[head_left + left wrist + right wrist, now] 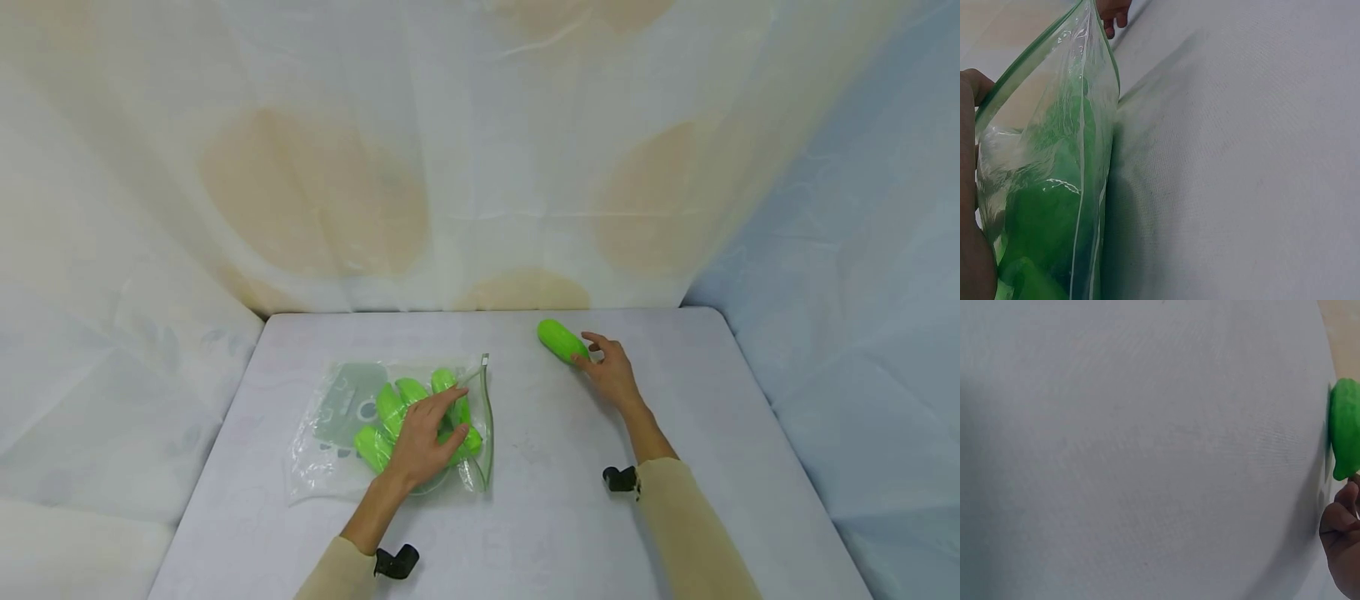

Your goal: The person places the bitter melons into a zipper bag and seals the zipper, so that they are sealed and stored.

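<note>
A clear zip bag (307, 479) with a green zip edge lies on the left of the table, its mouth gaping toward the right. Several bright green, cucumber-shaped vegetables (371, 447) show through its plastic. Over the bag's mouth end, my left hand (426, 442) has its fingers extended and its thumb spread apart. The left wrist view shows the raised bag mouth (1047, 50) beside that hand. A loose green, ribbed cucumber-shaped vegetable (558, 337) lies near the table's far edge. My right hand (615, 375) is at its near end, thumb right by it and fingers bent loosely apart.
The table (555, 517) has a pale cover. Behind it hangs a white sheet (510, 167) with tan patches, and more sheets (862, 292) close in the sides. A small black device (620, 479) sits at each wrist.
</note>
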`<move>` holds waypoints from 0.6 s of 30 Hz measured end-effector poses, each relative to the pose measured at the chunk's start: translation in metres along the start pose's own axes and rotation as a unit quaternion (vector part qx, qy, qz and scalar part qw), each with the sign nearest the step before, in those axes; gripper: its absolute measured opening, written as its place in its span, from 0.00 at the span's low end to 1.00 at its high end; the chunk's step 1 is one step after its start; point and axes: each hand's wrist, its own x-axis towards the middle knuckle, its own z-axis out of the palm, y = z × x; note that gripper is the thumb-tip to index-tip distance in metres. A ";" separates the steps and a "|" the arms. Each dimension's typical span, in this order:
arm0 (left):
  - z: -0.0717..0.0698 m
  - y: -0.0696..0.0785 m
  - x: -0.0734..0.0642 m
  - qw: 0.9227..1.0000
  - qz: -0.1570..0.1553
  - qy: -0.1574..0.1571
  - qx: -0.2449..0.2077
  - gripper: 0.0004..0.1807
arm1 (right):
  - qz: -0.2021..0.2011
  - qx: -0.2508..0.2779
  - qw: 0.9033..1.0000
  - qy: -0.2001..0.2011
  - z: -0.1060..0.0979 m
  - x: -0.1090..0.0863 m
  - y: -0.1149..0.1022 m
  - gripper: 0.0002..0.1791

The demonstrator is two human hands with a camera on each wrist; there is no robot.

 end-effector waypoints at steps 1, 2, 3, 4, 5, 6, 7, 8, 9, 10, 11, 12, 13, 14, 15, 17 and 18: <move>0.000 0.000 0.000 1.000 0.001 0.000 -0.001 0.30 | 0.000 -0.005 1.000 -0.003 0.001 0.000 0.001 0.35; 0.000 0.000 0.000 1.000 0.000 0.000 -0.001 0.30 | 0.000 -0.009 1.000 -0.006 0.001 0.000 0.001 0.36; 0.000 0.000 0.000 1.000 0.000 -0.001 -0.001 0.30 | 0.003 -0.009 1.000 -0.008 0.001 0.000 0.002 0.36; 0.000 0.000 0.000 1.000 0.000 -0.001 -0.001 0.30 | 0.004 -0.010 1.000 -0.009 0.001 0.000 0.002 0.36; 0.001 0.000 0.000 1.000 -0.001 -0.002 -0.002 0.30 | 0.007 -0.011 1.000 -0.011 0.002 0.000 0.001 0.36; 0.001 -0.001 0.000 1.000 -0.002 -0.003 -0.001 0.30 | 0.009 -0.012 1.000 -0.013 0.002 0.000 0.001 0.36; 0.001 -0.001 -0.001 1.000 -0.002 -0.003 -0.002 0.30 | 0.010 -0.014 1.000 -0.015 0.002 0.000 0.001 0.36; 0.001 -0.001 -0.001 1.000 -0.003 -0.004 -0.001 0.30 | 0.012 -0.014 1.000 -0.016 0.002 0.000 0.000 0.36; 0.001 -0.001 -0.001 1.000 -0.004 -0.005 -0.002 0.30 | 0.014 -0.016 1.000 -0.016 0.002 0.000 0.000 0.36; 0.001 -0.001 -0.001 1.000 -0.004 -0.005 -0.002 0.30 | 0.014 -0.019 1.000 -0.017 0.002 0.000 -0.001 0.36; 0.001 -0.001 -0.001 1.000 -0.004 -0.006 -0.002 0.30 | 0.014 -0.021 1.000 -0.018 0.002 0.000 -0.001 0.35; 0.000 -0.001 -0.001 1.000 -0.004 -0.006 -0.001 0.30 | 0.014 -0.025 0.999 -0.019 0.002 0.000 -0.001 0.35; 0.001 -0.001 -0.001 1.000 -0.002 -0.005 -0.001 0.30 | 0.014 -0.027 0.999 -0.019 0.002 -0.001 -0.001 0.35; 0.000 -0.001 -0.001 1.000 -0.002 -0.005 -0.001 0.29 | 0.014 -0.029 0.999 -0.019 0.002 -0.001 -0.001 0.35; 0.001 -0.001 0.000 1.000 -0.001 -0.005 -0.001 0.29 | 0.014 -0.031 0.999 -0.020 0.003 -0.001 -0.001 0.34; 0.000 -0.001 0.000 1.000 0.000 -0.003 -0.001 0.29 | 0.014 -0.031 0.999 -0.020 0.003 -0.001 0.000 0.34; 0.000 0.000 0.000 1.000 0.000 -0.003 -0.001 0.29 | 0.015 -0.032 0.999 -0.020 0.003 -0.001 0.000 0.34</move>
